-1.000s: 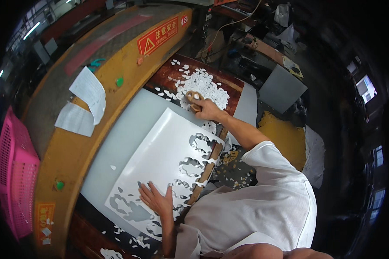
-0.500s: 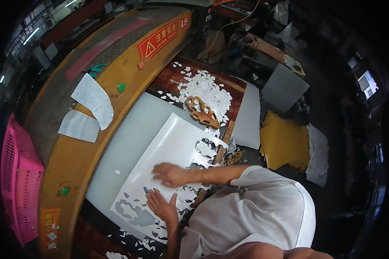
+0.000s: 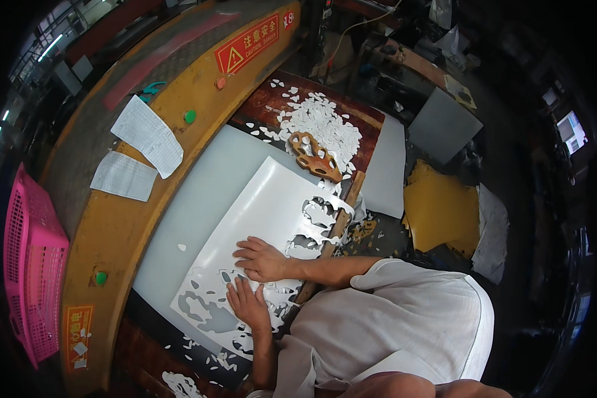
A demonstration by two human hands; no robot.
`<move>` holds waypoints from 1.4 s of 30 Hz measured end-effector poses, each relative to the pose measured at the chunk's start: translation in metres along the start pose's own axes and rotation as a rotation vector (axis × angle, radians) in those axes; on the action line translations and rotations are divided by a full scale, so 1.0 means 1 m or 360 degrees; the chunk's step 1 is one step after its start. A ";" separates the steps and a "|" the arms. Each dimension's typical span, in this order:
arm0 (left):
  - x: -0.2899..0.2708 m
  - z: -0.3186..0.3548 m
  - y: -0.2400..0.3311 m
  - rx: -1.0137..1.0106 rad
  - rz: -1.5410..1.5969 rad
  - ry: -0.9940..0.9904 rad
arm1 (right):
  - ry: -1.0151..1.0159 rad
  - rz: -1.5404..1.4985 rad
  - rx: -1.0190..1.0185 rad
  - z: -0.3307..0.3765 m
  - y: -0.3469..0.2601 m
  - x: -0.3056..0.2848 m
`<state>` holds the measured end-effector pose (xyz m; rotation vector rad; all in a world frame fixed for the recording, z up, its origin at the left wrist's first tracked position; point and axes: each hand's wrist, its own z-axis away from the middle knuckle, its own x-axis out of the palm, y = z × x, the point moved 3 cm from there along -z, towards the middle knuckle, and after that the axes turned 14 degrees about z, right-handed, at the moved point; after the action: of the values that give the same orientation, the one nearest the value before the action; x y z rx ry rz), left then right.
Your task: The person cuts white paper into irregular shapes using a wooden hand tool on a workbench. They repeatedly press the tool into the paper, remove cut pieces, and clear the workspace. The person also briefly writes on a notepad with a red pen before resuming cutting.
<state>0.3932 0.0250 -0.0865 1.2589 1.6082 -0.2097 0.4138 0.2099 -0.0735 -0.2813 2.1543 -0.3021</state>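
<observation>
A large white sheet (image 3: 245,212), glossy and with odd-shaped holes along its right and lower parts, lies on a pale flat board (image 3: 202,182). My right hand (image 3: 262,259) rests flat on the sheet, fingers spread to the left. Just below it, my left hand (image 3: 249,305) also lies on the sheet beside the holes, with fingers stretched out. Neither hand grips anything. Beyond the sheet's far end sits a brown shaped tool with several openings (image 3: 314,158), against a heap of small white cut pieces (image 3: 322,123).
A yellow machine beam (image 3: 199,136) with green buttons and paper sheets runs along the left. A pink plastic basket (image 3: 36,265) stands beyond it. Yellow sheets (image 3: 441,209) are stacked at the right. A wooden strip (image 3: 331,239) borders the white sheet. Loose pieces (image 3: 222,361) lie at the near edge.
My right hand has settled flat on the sheet, slightly higher in view. The left hand has slid up a little and is closer to it. The whole view has shifted slightly.
</observation>
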 end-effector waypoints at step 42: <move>-0.121 -0.201 -0.154 -0.1451 0.1971 0.0721 | -0.0896 -0.0625 0.0092 -0.277 -0.041 0.069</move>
<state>0.1396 0.0166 0.0334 1.3207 0.7680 1.4762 0.1499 0.1804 0.0396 -0.6738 1.5243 -0.4462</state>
